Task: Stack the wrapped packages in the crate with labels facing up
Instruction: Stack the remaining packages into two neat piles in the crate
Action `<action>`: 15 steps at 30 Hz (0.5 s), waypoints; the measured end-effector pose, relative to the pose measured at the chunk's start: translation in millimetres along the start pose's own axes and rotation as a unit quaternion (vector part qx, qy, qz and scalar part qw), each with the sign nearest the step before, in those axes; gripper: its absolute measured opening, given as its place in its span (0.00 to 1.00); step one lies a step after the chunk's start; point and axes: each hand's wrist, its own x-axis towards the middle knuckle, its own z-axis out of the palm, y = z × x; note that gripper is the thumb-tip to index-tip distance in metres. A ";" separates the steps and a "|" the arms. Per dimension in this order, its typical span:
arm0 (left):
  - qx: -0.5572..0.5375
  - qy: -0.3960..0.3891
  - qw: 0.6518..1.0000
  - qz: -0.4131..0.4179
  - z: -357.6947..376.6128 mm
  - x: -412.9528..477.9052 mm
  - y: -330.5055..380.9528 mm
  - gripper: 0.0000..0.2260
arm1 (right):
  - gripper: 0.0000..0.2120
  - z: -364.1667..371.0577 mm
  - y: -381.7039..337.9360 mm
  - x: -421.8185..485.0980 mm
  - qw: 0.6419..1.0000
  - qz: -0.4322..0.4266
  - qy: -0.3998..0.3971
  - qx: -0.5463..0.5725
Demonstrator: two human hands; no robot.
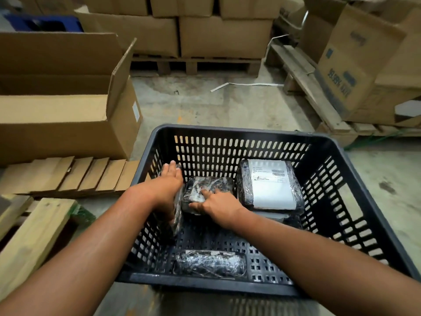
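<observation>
**Crate contents, mid-stacking**

Small black film-wrapped package (206,192): centre of the dark perforated plastic crate (355,179), right hand (215,205) closed on its near edge. Left hand (167,185): flat, fingers extended, against an upright wrapped package (178,213) by the left wall. White-labelled wrapped package (270,185): label up, far right. Open cardboard box (68,124): left of crate.

Warehouse, stacked cartons (224,35), wooden pallets (305,80), concrete floor (227,106)

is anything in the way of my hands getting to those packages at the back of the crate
Nothing visible. The left hand lies on the upright package by the crate wall, and the right hand touches the middle package.
</observation>
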 end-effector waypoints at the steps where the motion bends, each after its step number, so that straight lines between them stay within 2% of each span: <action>1: 0.000 0.002 1.000 0.002 -0.2 -0.4 -0.5 0.65 | 0.25 -5.1 3.6 0.6 1.000 0.000 0.020 0.013; 3: 0.003 0.005 1.000 0.006 -1.2 -0.3 -1.3 0.66 | 0.31 -15.3 16.2 -0.8 0.996 0.021 0.061 0.062; 5: -0.003 0.005 1.000 0.008 -2.0 -0.4 -0.8 0.67 | 0.35 -26.9 31.3 -7.2 0.979 0.080 0.102 0.160; 7: -0.010 0.004 1.000 0.009 -2.7 -0.7 -0.1 0.67 | 0.34 -32.5 42.7 -13.2 0.933 0.139 0.151 0.295; 9: -0.018 0.003 1.000 0.010 -2.4 -0.4 -0.5 0.66 | 0.33 -37.8 48.5 -17.6 0.888 0.157 0.186 0.390; 15: -0.076 0.039 0.996 0.018 -6.4 3.9 -1.6 0.49 | 0.30 -69.4 71.7 -38.0 0.833 0.153 0.239 0.475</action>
